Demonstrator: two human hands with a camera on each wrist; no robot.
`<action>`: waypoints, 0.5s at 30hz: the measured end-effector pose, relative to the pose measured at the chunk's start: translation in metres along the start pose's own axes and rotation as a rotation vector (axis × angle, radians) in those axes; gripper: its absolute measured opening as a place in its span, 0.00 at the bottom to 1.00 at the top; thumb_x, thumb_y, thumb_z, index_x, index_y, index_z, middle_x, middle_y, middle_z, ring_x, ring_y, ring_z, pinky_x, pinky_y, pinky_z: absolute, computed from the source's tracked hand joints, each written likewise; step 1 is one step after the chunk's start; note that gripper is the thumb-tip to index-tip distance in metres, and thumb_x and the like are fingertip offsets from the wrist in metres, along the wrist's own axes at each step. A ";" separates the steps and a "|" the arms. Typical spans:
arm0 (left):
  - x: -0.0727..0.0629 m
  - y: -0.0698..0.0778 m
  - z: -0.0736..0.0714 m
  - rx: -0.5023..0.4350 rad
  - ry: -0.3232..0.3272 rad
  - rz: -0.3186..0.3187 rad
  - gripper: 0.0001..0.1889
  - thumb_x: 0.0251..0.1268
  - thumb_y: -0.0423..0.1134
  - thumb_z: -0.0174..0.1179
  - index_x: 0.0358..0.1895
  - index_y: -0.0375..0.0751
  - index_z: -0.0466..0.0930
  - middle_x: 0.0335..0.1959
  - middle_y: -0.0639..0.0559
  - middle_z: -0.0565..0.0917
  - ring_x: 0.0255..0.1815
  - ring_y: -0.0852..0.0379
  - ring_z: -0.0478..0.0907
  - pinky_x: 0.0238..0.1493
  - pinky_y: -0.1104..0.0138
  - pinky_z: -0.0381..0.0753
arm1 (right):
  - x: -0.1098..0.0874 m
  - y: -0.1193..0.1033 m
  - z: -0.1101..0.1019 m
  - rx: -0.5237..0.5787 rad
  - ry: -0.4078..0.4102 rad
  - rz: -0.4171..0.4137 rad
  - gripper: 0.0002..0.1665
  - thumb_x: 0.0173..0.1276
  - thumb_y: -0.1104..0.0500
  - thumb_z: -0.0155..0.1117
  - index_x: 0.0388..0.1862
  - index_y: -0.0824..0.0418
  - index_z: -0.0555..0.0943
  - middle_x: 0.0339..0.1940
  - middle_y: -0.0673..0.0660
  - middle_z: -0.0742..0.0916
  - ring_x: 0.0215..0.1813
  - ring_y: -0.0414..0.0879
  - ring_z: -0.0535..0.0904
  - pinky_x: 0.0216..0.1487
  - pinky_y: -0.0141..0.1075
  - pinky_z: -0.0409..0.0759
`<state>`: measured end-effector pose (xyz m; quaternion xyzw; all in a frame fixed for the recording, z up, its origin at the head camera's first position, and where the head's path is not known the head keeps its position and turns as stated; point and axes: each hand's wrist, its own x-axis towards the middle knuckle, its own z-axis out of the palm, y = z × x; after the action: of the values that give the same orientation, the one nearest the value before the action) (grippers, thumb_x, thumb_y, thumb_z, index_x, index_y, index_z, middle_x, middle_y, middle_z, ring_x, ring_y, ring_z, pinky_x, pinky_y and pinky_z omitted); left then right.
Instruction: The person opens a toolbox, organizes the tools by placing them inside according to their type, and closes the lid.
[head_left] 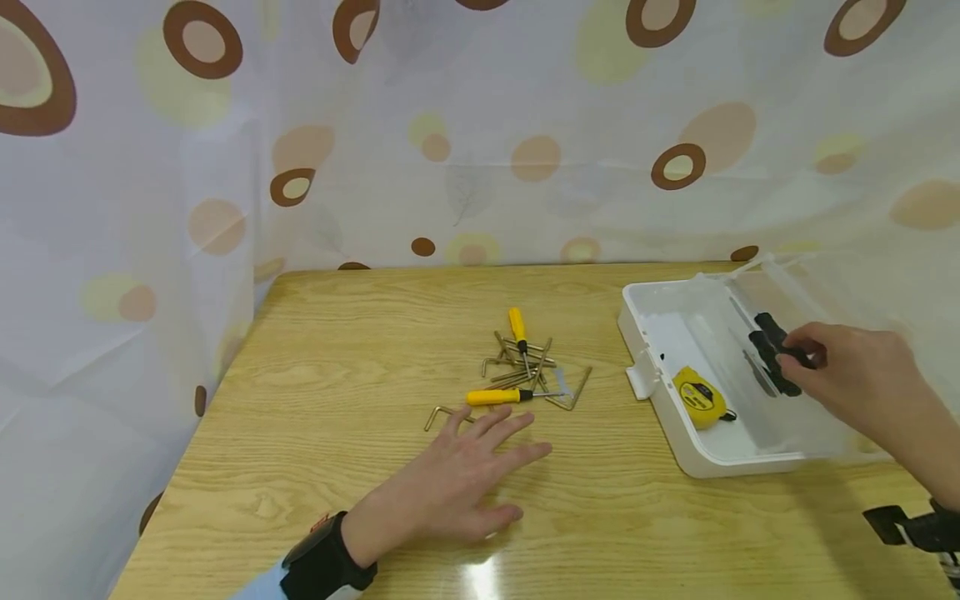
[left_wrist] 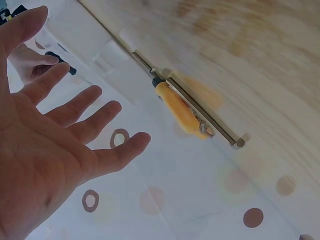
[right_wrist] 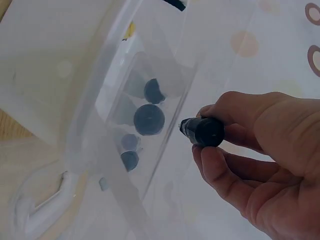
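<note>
My right hand (head_left: 862, 375) pinches a dark cylindrical handle (right_wrist: 209, 131) between thumb and fingers, over the white plastic box (head_left: 663, 417). Its far end is hidden, so I cannot tell which tool it is. Other black-handled tools (head_left: 772, 362) lie in the box below that hand, their round ends showing in the right wrist view. With fingers spread, my left hand (head_left: 461, 479) is palm down close over the table, holding nothing. Just beyond its fingertips lies a hex key (head_left: 442, 410). Farther off, a yellow-handled screwdriver (head_left: 498, 397) lies near a heap of hex keys (head_left: 517, 377).
A yellow tape measure (head_left: 699, 397) sits in the box's left part. The box's clear lid (head_left: 840, 292) stands open at the right. Another yellow-handled screwdriver (head_left: 517, 325) lies across the heap. A dotted curtain (head_left: 480, 192) hangs behind the wooden table (head_left: 337, 350).
</note>
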<state>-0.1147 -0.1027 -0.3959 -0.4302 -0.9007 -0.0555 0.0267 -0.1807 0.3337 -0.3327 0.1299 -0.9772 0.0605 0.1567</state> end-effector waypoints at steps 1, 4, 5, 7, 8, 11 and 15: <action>0.000 0.000 0.000 0.001 -0.002 -0.001 0.37 0.67 0.61 0.62 0.78 0.63 0.62 0.81 0.49 0.64 0.81 0.44 0.62 0.70 0.37 0.68 | 0.000 0.002 0.001 -0.001 -0.001 0.001 0.08 0.55 0.66 0.76 0.30 0.68 0.83 0.17 0.53 0.83 0.19 0.42 0.73 0.22 0.35 0.65; -0.001 0.001 0.002 0.001 -0.004 -0.001 0.37 0.67 0.61 0.62 0.78 0.63 0.62 0.81 0.48 0.64 0.81 0.44 0.62 0.69 0.37 0.69 | 0.000 0.006 0.003 -0.004 -0.016 0.008 0.08 0.56 0.67 0.75 0.29 0.69 0.83 0.17 0.54 0.84 0.19 0.44 0.74 0.22 0.36 0.66; -0.001 0.001 0.002 0.002 -0.004 0.000 0.37 0.67 0.60 0.62 0.78 0.63 0.62 0.81 0.48 0.64 0.81 0.44 0.62 0.69 0.37 0.69 | 0.000 0.007 0.004 -0.002 -0.019 0.008 0.07 0.56 0.67 0.75 0.28 0.69 0.83 0.17 0.54 0.84 0.19 0.44 0.74 0.22 0.36 0.66; -0.001 0.000 0.003 0.003 -0.006 -0.001 0.37 0.67 0.60 0.62 0.78 0.63 0.62 0.81 0.48 0.64 0.81 0.44 0.62 0.69 0.37 0.69 | -0.001 0.009 0.006 0.000 -0.023 0.006 0.07 0.56 0.67 0.75 0.28 0.69 0.84 0.17 0.54 0.84 0.19 0.45 0.75 0.21 0.36 0.67; -0.001 0.000 0.003 0.003 -0.004 0.000 0.37 0.67 0.60 0.62 0.78 0.63 0.62 0.81 0.48 0.64 0.81 0.44 0.62 0.69 0.37 0.69 | -0.001 0.010 0.006 0.002 -0.025 0.006 0.07 0.56 0.67 0.75 0.29 0.70 0.84 0.17 0.54 0.84 0.19 0.45 0.76 0.21 0.36 0.67; -0.001 -0.001 0.003 0.009 -0.004 -0.003 0.38 0.67 0.61 0.62 0.78 0.63 0.62 0.81 0.48 0.64 0.81 0.44 0.62 0.69 0.37 0.70 | -0.001 0.010 0.008 0.008 -0.031 0.009 0.08 0.57 0.67 0.75 0.30 0.70 0.84 0.17 0.55 0.85 0.19 0.45 0.76 0.21 0.36 0.67; -0.002 0.000 0.003 0.006 0.000 -0.007 0.37 0.66 0.60 0.62 0.78 0.63 0.63 0.80 0.49 0.65 0.81 0.44 0.63 0.68 0.37 0.70 | -0.002 0.010 0.011 0.003 -0.036 0.011 0.07 0.57 0.66 0.74 0.29 0.69 0.84 0.17 0.53 0.84 0.19 0.43 0.74 0.21 0.36 0.66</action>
<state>-0.1139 -0.1039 -0.3995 -0.4270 -0.9023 -0.0529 0.0279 -0.1850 0.3415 -0.3440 0.1256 -0.9805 0.0607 0.1385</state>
